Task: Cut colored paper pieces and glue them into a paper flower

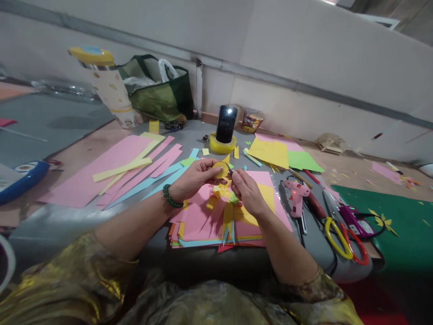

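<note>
Between the fingers of my left hand (pixel 198 178) is a round piece of yellow paper (pixel 220 170). My right hand (pixel 248 189) grips small dark scissors (pixel 229 169), whose blades reach the edge of that yellow piece; most of the handle is hidden by the fingers. Both hands are raised over a stack of coloured paper sheets (pixel 199 216), pink on top. Yellow and green paper scraps (pixel 222 192) lie on the stack below the fingers.
Pink and blue paper strips (pixel 162 162) lie to the left. A phone (pixel 226 124) leans in a yellow tape roll (pixel 222 143). At right are a pink glue gun (pixel 297 196), large scissors (pixel 338 239) with yellow and red handles, and a purple power strip (pixel 360 223). Behind stand a tumbler (pixel 108 88) and green bag (pixel 158 97).
</note>
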### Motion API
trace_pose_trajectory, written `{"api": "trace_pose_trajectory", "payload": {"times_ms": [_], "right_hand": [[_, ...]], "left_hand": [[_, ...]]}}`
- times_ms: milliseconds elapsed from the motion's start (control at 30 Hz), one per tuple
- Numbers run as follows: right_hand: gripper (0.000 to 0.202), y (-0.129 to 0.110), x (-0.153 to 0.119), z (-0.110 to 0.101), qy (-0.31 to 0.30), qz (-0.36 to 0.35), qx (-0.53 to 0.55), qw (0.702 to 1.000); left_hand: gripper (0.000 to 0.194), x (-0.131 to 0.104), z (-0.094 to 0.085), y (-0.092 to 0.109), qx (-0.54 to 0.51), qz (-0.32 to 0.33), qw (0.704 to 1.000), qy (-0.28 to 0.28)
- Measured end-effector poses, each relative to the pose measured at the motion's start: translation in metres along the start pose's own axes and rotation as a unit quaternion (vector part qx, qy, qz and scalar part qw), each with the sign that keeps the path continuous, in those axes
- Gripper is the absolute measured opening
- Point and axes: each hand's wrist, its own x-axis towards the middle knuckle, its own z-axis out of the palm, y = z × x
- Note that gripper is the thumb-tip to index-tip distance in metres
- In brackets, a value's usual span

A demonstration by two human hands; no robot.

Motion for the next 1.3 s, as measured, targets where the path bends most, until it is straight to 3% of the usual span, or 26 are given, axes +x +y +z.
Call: {"api": "trace_pose_trajectory", "payload": {"times_ms": [900,1300], "right_hand": [[0.048,-0.0011,-0.0008,-0.0011,-0.008,0.004,-0.016,1.000],[0.047,0.0000,-0.0010,-0.0033,-0.022,0.003,-0.016,1.000]], "left_hand": [[0.042,0.0014,-0.0031,-0.0070,-0.005,0.008,1.000,-0.016],[0.042,-0.0008,-0.0021,-0.0013,-0.016,0.002,0.999,-0.032]]}}
